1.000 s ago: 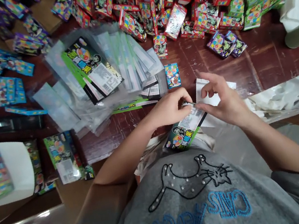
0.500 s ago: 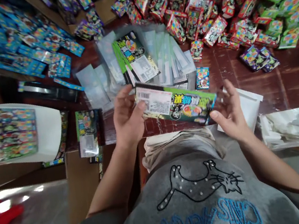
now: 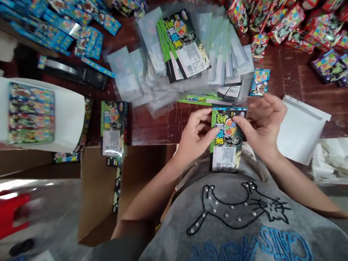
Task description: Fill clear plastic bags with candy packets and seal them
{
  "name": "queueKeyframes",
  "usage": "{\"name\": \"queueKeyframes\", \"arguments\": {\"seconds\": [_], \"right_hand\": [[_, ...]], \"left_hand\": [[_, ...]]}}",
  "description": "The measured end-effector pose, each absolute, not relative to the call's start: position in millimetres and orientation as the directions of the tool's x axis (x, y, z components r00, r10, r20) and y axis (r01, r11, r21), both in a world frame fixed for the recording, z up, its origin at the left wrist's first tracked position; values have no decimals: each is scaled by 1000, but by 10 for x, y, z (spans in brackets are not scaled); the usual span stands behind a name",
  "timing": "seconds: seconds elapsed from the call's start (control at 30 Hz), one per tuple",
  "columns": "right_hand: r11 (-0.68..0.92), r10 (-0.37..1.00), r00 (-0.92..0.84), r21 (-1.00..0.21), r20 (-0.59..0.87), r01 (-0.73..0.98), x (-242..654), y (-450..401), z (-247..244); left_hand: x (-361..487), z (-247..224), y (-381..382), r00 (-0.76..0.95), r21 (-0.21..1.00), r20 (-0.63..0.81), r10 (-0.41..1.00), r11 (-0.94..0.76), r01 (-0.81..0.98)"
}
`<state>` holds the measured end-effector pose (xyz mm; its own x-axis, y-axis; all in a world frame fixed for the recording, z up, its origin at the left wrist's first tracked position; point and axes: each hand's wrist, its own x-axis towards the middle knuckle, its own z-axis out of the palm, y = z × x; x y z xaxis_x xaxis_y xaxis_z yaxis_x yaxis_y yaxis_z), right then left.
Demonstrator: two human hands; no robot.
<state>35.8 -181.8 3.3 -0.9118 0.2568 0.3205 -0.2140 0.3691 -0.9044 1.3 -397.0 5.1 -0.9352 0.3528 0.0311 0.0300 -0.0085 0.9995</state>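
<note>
A black and green printed candy pack (image 3: 226,153) with a white barcode label is held close to my body, its label end toward me. My left hand (image 3: 197,133) pinches its far left edge between thumb and fingers. On the other side, my right hand (image 3: 262,127) has its thumb on the pack's front near the far right corner, the other fingers curled at the edge. A clear plastic edge seems to show at the far end. Just beyond lie a heap of clear plastic sleeves (image 3: 155,44) and more black candy packs (image 3: 194,60) on top of it.
Red candy boxes (image 3: 288,24) are heaped at the back right, blue packets (image 3: 57,29) at the back left. One blue packet (image 3: 259,81) lies near my right hand. A white envelope (image 3: 300,127) rests at the table's front edge. Cardboard boxes (image 3: 96,206) stand lower left.
The candy pack has turned from lying crosswise to pointing lengthwise toward me. My hands have come closer together at its far end, and the view has shifted left.
</note>
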Motion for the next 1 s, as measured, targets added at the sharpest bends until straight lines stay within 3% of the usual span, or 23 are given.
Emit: {"name": "queueKeyframes", "arguments": {"seconds": [0.23, 0.33, 0.5, 0.7, 1.0], "right_hand": [[209, 73, -988, -971, 137, -119, 539, -1757, -66], [223, 19, -993, -968, 118, -111, 523, -1693, -5], [225, 57, -988, -966, 146, -130, 491, -1704, 42], [176, -5, -995, -979, 103, -102, 475, -1691, 197], [92, 62, -997, -995, -41, 47, 363, -1709, 330]], "left_hand": [[137, -9, -4132, -867, 999, -36, 496, 53, -12], [71, 26, -4153, -870, 999, -26, 493, 44, -5], [-47, 110, -4106, -908, 1000, 19, 419, 10, 25], [-25, 237, -4022, -925, 997, -70, 374, 1, -75], [-151, 437, -3916, -914, 972, -230, 334, 132, -197]]}}
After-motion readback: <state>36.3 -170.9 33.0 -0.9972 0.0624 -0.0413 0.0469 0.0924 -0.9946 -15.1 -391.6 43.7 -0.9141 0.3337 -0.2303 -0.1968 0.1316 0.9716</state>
